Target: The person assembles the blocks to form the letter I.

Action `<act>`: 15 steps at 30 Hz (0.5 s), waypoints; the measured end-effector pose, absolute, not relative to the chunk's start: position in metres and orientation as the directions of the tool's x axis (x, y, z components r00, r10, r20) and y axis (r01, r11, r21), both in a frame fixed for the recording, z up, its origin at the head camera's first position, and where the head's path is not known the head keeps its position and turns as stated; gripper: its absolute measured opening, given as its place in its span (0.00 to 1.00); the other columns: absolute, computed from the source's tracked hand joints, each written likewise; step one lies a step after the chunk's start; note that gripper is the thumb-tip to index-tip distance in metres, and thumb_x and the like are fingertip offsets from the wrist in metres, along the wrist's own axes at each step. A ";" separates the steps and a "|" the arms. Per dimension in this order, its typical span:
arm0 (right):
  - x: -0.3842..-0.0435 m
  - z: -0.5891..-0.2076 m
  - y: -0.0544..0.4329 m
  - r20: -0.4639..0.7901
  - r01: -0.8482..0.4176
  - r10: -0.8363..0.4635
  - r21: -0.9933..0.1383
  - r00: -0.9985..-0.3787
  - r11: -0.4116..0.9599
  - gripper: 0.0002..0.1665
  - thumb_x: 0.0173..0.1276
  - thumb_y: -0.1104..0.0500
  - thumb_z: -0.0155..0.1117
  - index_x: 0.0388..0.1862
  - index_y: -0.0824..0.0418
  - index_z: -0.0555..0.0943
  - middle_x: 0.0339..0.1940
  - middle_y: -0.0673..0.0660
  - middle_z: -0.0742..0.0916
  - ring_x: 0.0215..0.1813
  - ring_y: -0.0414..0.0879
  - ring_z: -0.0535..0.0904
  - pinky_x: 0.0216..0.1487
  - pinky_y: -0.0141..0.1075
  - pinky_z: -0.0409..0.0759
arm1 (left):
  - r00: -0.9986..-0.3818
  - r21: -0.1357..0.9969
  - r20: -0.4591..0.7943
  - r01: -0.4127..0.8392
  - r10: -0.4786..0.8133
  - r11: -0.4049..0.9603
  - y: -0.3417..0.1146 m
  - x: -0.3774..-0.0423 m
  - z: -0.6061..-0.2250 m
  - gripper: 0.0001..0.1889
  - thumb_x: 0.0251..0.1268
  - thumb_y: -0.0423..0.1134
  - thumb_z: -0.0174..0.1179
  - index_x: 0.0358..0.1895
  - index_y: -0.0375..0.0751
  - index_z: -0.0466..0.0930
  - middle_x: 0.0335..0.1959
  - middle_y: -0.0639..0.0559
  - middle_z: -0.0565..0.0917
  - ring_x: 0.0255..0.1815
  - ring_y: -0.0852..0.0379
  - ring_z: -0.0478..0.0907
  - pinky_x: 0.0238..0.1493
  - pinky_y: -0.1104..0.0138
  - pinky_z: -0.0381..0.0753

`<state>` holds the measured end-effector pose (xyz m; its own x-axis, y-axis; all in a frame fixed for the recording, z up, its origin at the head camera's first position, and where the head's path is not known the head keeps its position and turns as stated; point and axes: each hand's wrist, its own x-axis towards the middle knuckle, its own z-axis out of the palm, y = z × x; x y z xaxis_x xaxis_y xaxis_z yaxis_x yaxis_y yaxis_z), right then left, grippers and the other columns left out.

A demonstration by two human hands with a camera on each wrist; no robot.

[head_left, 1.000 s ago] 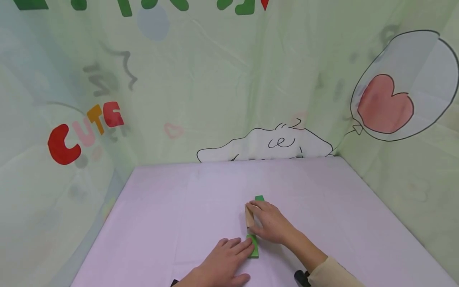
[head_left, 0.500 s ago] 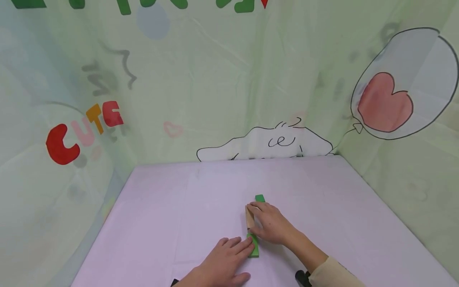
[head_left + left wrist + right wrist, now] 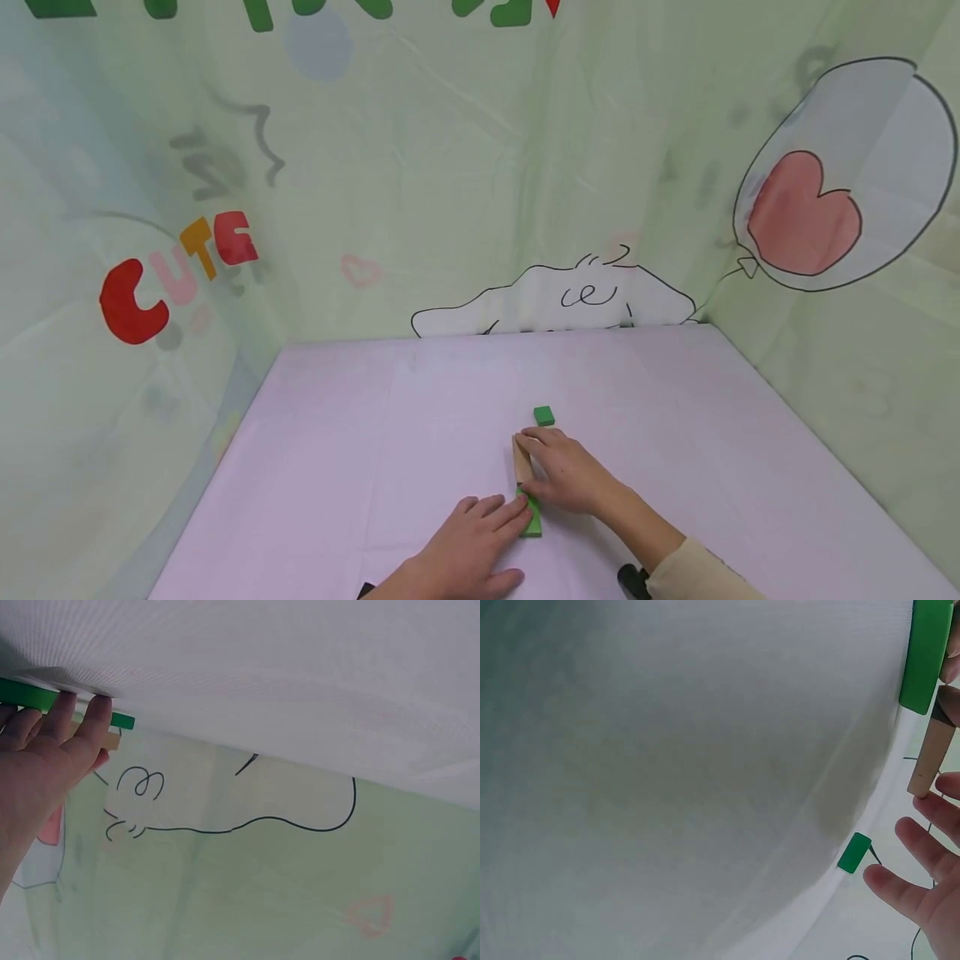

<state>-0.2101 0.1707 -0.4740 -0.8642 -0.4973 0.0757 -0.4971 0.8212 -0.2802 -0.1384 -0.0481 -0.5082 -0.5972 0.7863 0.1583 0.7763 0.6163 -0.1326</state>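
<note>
In the head view, my right hand (image 3: 566,471) pinches a plain wooden block (image 3: 522,462) lengthwise, thumb at its near end and fingertips at its far end. The near end sits right at the far end of a flat green block (image 3: 532,518). On that green block rest the outstretched fingertips of my left hand (image 3: 472,546), thumb spread to the side. The right wrist view shows the wooden block (image 3: 928,757) close beside the long green block (image 3: 924,660), with a dark patch at its thumb end. The left hand (image 3: 56,750) partly hides the green block (image 3: 26,694) in the left wrist view.
A small green block (image 3: 543,415) lies farther back, just beyond my right fingertips, with a pale sliver beside it. Black gear (image 3: 632,581) sits by the right sleeve. The lilac-covered table (image 3: 375,433) is bounded by printed cloth walls (image 3: 450,183) behind and at both sides.
My right hand has slid the wooden block slightly toward me, closing the gap to the near green block. More of the far green block shows. The left hand has stayed put.
</note>
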 end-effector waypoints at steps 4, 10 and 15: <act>-0.209 -0.474 0.171 0.063 -0.488 -0.491 -0.284 -0.869 0.826 0.40 0.64 0.50 0.76 0.72 0.63 0.76 0.71 0.62 0.79 0.73 0.61 0.73 0.69 0.58 0.74 | -0.607 -0.117 0.131 0.775 0.784 0.621 -0.048 -0.139 -0.509 0.36 0.74 0.66 0.50 0.78 0.53 0.68 0.79 0.60 0.69 0.72 0.55 0.73 0.62 0.59 0.75; -0.207 -0.473 0.172 0.028 -0.466 -0.483 -0.312 -0.875 0.828 0.38 0.65 0.49 0.75 0.72 0.61 0.77 0.72 0.63 0.79 0.73 0.62 0.74 0.69 0.58 0.75 | -0.617 -0.098 0.097 0.775 0.781 0.625 -0.047 -0.140 -0.509 0.36 0.75 0.66 0.49 0.79 0.54 0.66 0.80 0.61 0.67 0.73 0.55 0.72 0.62 0.58 0.75; -0.207 -0.473 0.174 0.025 -0.483 -0.502 -0.317 -0.864 0.816 0.37 0.66 0.50 0.75 0.72 0.61 0.77 0.71 0.64 0.79 0.72 0.63 0.75 0.67 0.59 0.75 | -0.618 -0.094 0.098 0.774 0.780 0.626 -0.047 -0.139 -0.506 0.36 0.74 0.66 0.51 0.78 0.53 0.66 0.79 0.61 0.68 0.72 0.54 0.73 0.62 0.57 0.76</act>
